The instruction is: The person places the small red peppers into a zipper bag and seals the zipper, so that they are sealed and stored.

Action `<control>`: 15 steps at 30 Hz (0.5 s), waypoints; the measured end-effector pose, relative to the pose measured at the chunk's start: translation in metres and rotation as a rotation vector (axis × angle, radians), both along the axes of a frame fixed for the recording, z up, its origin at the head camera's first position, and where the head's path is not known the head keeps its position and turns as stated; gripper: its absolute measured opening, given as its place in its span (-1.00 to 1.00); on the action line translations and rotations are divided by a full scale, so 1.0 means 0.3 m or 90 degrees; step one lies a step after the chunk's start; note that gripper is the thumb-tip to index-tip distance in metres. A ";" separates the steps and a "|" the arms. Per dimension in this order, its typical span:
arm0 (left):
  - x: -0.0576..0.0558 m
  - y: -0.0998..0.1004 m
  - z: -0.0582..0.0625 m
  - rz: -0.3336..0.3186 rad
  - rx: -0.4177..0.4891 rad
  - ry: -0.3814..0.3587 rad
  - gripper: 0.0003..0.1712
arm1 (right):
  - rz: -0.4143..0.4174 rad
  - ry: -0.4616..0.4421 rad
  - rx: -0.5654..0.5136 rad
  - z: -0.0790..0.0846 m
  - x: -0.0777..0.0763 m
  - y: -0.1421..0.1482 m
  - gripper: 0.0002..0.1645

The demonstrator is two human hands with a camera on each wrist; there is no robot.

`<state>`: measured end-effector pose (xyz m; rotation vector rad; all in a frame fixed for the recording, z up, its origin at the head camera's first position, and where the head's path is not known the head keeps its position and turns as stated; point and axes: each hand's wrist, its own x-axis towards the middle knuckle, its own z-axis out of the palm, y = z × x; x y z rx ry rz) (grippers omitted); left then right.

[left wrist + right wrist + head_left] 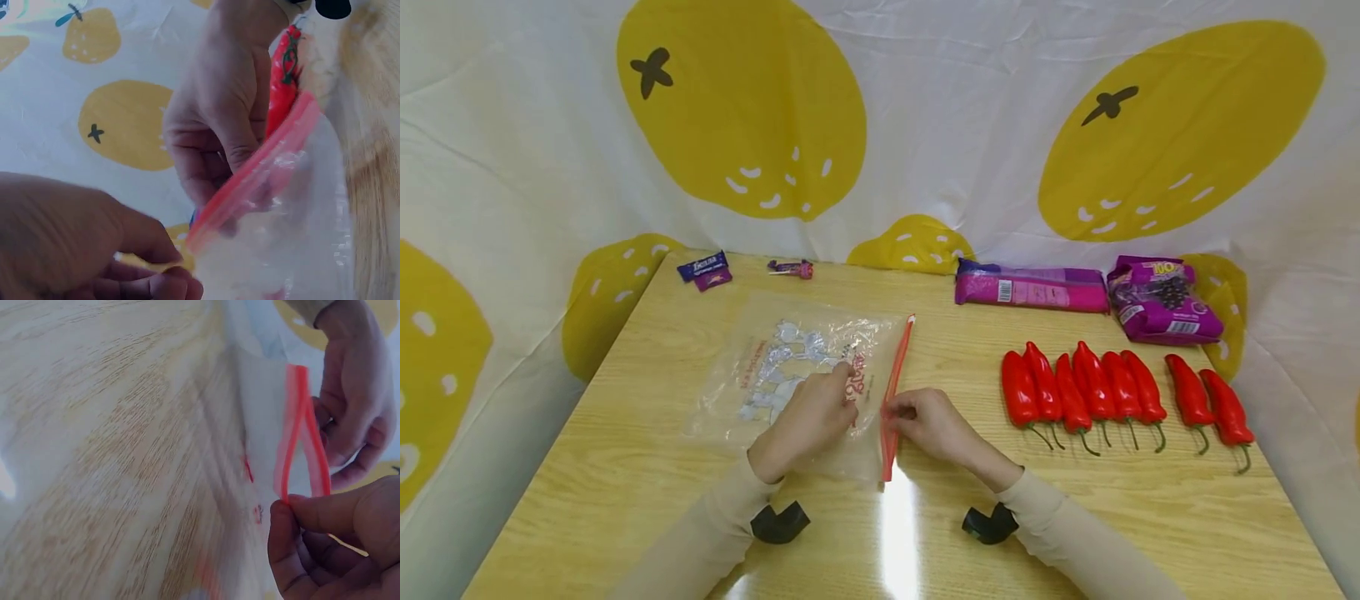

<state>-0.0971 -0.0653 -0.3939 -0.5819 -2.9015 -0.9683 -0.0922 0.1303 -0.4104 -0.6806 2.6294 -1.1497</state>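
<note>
A clear plastic zip bag [722,408] with red and white print lies on the table, its red zip edge [895,367] facing right. My right hand [931,423] pinches that edge between thumb and fingers. In the right wrist view the two red strips [292,444] part into a narrow gap, and the right hand [344,537] grips one strip near its lower end. Over the bag, my left hand [808,412] has its fingers bent and appears to pinch the film a little left of the zip. Its fingertips are partly hidden.
Several red peppers [1097,383] lie in a row at the right. Behind them stand a long purple packet [1030,287] and a purple pack [1161,300]. Small wrapped sweets [703,268] and a lollipop [790,268] lie at the back left. A patterned cloth [947,100] hangs behind the table.
</note>
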 end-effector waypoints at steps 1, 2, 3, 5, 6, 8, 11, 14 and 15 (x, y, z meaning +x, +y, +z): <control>-0.003 0.002 0.002 -0.001 0.002 -0.022 -0.85 | 0.010 0.016 0.004 0.000 0.000 -0.001 -0.77; -0.006 0.005 0.001 -0.001 0.011 -0.040 -0.87 | 0.019 0.032 0.008 0.000 0.000 -0.002 -0.72; -0.009 0.009 -0.001 -0.002 0.018 -0.058 -0.82 | 0.027 0.048 0.013 0.001 0.001 -0.004 -0.72; -0.014 0.016 -0.007 -0.007 0.028 -0.069 -0.70 | 0.044 0.076 0.020 0.002 0.003 -0.008 -0.75; -0.014 0.019 -0.009 -0.012 0.030 -0.070 -0.68 | 0.050 0.086 0.021 0.002 0.003 -0.011 -0.76; -0.013 0.021 -0.011 -0.019 0.035 -0.067 -0.69 | 0.059 0.099 0.017 -0.001 0.005 -0.014 -0.74; -0.010 0.022 -0.012 -0.018 0.034 -0.049 -0.72 | 0.064 0.108 0.007 -0.007 0.008 -0.017 -0.67; -0.009 0.023 -0.016 0.000 0.022 -0.032 -0.72 | 0.073 0.121 -0.002 -0.009 0.008 -0.019 -0.60; -0.008 0.022 -0.016 0.005 0.017 -0.028 -0.71 | 0.077 0.126 -0.003 -0.009 0.009 -0.021 -0.61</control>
